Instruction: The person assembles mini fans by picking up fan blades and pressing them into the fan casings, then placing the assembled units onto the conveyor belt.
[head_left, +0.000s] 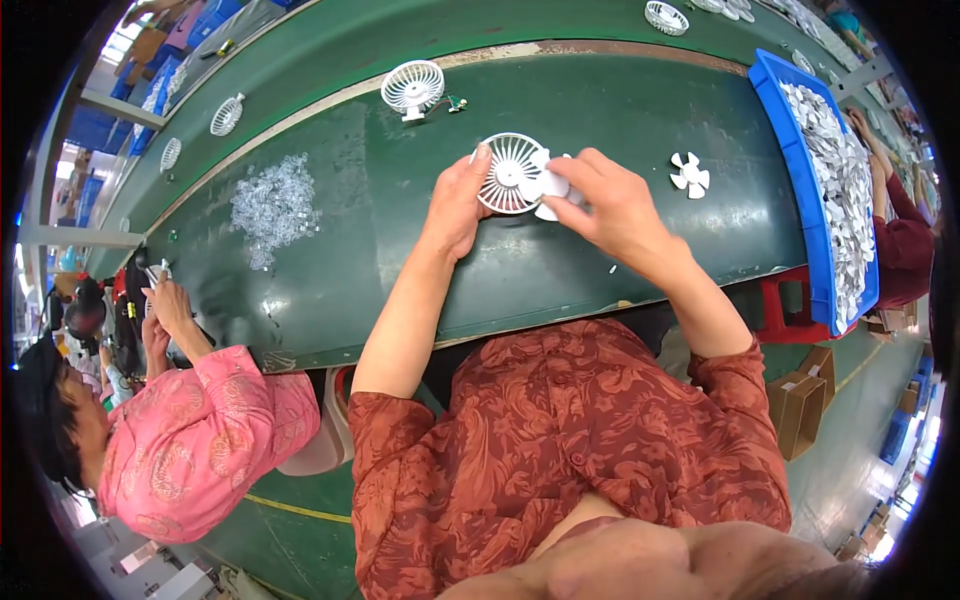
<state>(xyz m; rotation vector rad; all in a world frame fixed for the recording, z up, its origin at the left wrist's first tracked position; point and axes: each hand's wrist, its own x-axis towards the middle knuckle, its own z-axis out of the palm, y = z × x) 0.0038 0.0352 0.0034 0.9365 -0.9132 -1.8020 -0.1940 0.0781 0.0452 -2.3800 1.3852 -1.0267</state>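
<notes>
My left hand [462,203] grips a round white fan grille [505,170] by its left rim, thumb on top, holding it above the green work surface. Between the thumb and fingers of my right hand [612,200] is a white fan blade [545,185], which overlaps the grille's right side. My fingers cover part of the blade, and I cannot tell whether it touches the grille's hub. A second white fan blade [690,175] lies flat on the surface to the right. Beyond my hands stands another white fan grille [412,88], with a small green part [456,103] beside it.
A pile of small clear plastic pieces [274,210] lies at left. On the right, a blue tray [819,250] full of white blades reaches past the table edge. More grilles sit on the green belt [300,65] behind. A co-worker in pink [200,440] works at left.
</notes>
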